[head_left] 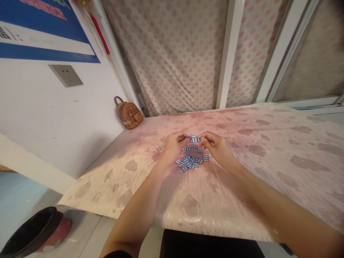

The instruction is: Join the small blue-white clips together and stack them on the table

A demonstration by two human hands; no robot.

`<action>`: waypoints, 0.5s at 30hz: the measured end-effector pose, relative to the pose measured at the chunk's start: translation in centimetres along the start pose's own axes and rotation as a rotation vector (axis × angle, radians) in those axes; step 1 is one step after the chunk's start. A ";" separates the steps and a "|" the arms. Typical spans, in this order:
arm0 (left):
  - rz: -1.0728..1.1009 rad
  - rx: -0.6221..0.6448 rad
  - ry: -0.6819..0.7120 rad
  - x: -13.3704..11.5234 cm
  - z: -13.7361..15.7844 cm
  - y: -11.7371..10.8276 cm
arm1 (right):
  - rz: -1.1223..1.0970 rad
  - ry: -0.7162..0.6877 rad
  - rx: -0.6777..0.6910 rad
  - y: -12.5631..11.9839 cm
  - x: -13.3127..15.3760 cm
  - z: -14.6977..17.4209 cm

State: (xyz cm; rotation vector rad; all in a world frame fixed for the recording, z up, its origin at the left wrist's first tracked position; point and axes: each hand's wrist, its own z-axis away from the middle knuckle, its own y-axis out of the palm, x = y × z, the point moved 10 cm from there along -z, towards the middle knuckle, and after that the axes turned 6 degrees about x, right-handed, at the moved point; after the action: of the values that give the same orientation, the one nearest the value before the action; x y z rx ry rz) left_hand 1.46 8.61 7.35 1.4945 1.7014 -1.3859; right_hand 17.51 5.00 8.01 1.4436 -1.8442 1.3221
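Small blue-and-white tiles lie on the table ahead of me. My left hand (176, 143) has its fingers curled in at the left end of a short row of tiles (195, 139). At the right end of that row, my right hand (216, 146) pinches with thumb and forefinger. Whether the row is lifted or rests on the table I cannot tell. Just nearer to me, more tiles form a broken curve, and a loose heap of tiles (189, 162) lies below it. A few tiles (159, 148) sit apart, left of my left hand.
A heart-patterned cloth covers the table (268, 172). By the wall at the back left stands a small brown backpack (130, 114). Dotted curtains (172, 53) hang behind. A dark-rimmed bin (34, 233) is on the floor at the lower left, and a wall socket (66, 75) is above.
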 end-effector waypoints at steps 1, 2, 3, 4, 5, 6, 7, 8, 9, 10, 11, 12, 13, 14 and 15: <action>0.012 0.013 0.004 -0.2 0.1 0.2 | -0.005 -0.001 0.005 0.1 -0.1 0.0; 0.032 0.025 0.009 -0.4 0.1 0.4 | -0.006 0.000 0.005 0.1 -0.2 0.0; 0.054 0.034 0.015 -0.6 0.1 0.6 | -0.001 0.003 0.000 0.1 -0.3 0.0; 0.075 0.036 0.022 -0.7 0.1 0.7 | 0.006 0.006 -0.006 0.0 -0.4 0.0; 0.092 0.032 0.028 -0.8 0.1 0.7 | 0.013 0.009 -0.013 -0.1 -0.5 -0.1; 0.108 0.024 0.031 -0.9 0.1 0.6 | 0.022 0.012 -0.020 -0.2 -0.6 0.0; 0.124 0.015 0.030 -0.8 0.0 0.5 | 0.032 0.015 -0.025 -0.3 -0.7 0.0; 0.137 0.003 0.026 -0.7 0.0 0.4 | 0.042 0.017 -0.031 -0.3 -0.7 0.0; 0.143 -0.010 0.023 -0.6 -0.1 0.2 | 0.054 0.019 -0.038 -0.4 -0.8 0.0; 0.143 -0.027 0.024 -0.5 -0.2 0.0 | 0.065 0.022 -0.042 -0.5 -0.8 0.0; 0.139 -0.046 0.026 -0.4 -0.2 -0.3 | 0.073 0.025 -0.045 -0.6 -0.8 0.0; 0.131 -0.068 0.031 -0.4 -0.2 -0.6 | 0.074 0.025 -0.047 -0.6 -0.7 0.0; 0.121 -0.091 0.036 -0.3 -0.2 -0.9 | 0.066 0.025 -0.050 -0.6 -0.6 0.1; 0.111 -0.111 0.038 -0.3 -0.2 -1.1 | 0.053 0.028 -0.054 -0.6 -0.5 0.1; 0.104 -0.121 0.034 -0.1 -0.2 -1.2 | 0.035 0.030 -0.059 -0.6 -0.4 0.1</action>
State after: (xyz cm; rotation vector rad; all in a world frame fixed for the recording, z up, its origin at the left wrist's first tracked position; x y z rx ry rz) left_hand 0.40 8.87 8.00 1.5237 1.6714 -1.1895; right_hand 18.25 5.14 7.87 1.3601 -1.8805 1.2884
